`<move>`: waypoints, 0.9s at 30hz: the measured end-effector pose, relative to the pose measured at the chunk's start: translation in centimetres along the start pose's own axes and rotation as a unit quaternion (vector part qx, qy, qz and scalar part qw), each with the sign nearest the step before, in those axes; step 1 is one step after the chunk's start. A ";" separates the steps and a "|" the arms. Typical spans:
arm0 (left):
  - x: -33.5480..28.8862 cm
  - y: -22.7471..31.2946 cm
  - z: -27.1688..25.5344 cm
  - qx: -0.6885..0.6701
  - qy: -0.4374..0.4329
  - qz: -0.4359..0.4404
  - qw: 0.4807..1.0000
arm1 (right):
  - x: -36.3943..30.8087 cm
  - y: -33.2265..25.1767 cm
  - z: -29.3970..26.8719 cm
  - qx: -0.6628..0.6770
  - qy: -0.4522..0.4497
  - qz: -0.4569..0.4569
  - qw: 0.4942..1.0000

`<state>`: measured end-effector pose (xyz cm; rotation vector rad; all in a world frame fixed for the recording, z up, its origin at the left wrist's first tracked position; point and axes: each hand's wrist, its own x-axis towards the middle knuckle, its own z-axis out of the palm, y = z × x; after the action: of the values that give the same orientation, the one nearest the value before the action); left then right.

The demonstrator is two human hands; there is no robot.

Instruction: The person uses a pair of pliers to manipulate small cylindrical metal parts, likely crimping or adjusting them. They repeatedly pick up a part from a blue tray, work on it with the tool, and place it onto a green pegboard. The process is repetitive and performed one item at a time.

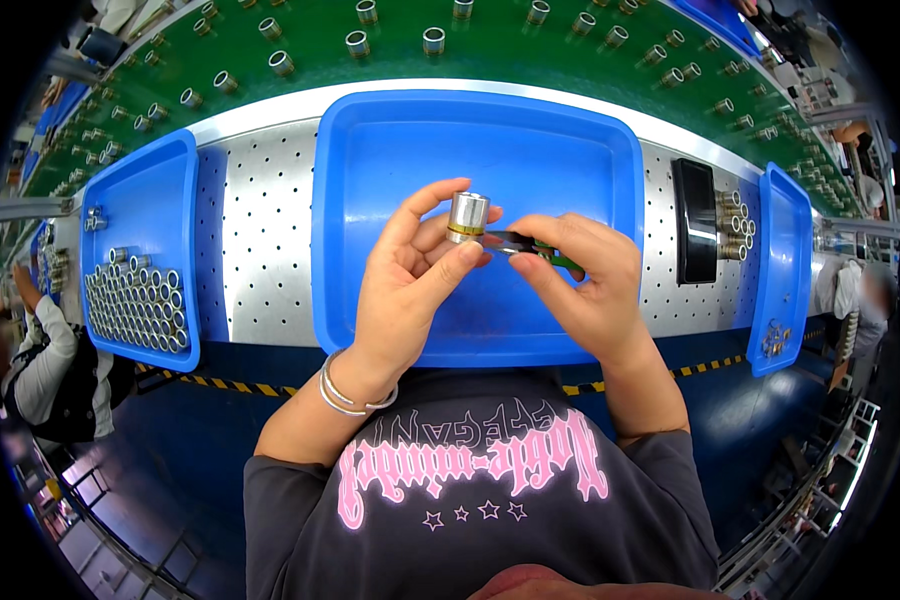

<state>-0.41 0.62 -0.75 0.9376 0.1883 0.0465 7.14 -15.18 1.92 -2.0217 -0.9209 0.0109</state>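
Over the large blue tray (400, 130), my left hand (410, 260) grips a short shiny metal cylinder (469, 212) with a yellowish band near its lower end. The cylinder stands roughly upright between thumb and fingers. My right hand (585, 275) is closed around small pliers or cutters with green handles (560, 258). Their dark jaws (508, 242) reach the cylinder's lower part, by the yellowish band. Whether the jaws bite on the band cannot be made out.
A left blue tray (192, 250) holds rows of metal cylinders (135, 305). At right lie a black flat device (695, 222), stacked cylinders (738, 225) and another blue tray (785, 265) with small metal pieces. Beyond runs a green conveyor (500, 55) carrying many cylinders. A person (60, 360) works at far left.
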 end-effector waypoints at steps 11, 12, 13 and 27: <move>-0.2 -0.3 0.0 0.025 -0.017 0.017 0.999 | 0.1 -0.2 -0.1 0.008 0.002 0.017 1.000; -0.2 -0.2 0.0 0.026 -0.018 0.016 0.999 | 0.1 -0.1 -0.1 0.007 0.002 0.017 1.000; -0.2 -0.2 0.1 0.026 -0.018 0.015 0.999 | 0.1 -0.1 -0.1 0.006 0.002 0.016 1.000; 0.0 0.4 -0.2 0.061 -0.065 -0.038 0.995 | 0.8 -0.3 -0.7 0.203 -0.051 0.132 0.969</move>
<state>-0.41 1.06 -0.55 1.0501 0.1076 -0.0971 7.82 -15.07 2.81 -1.7534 -0.6413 0.4223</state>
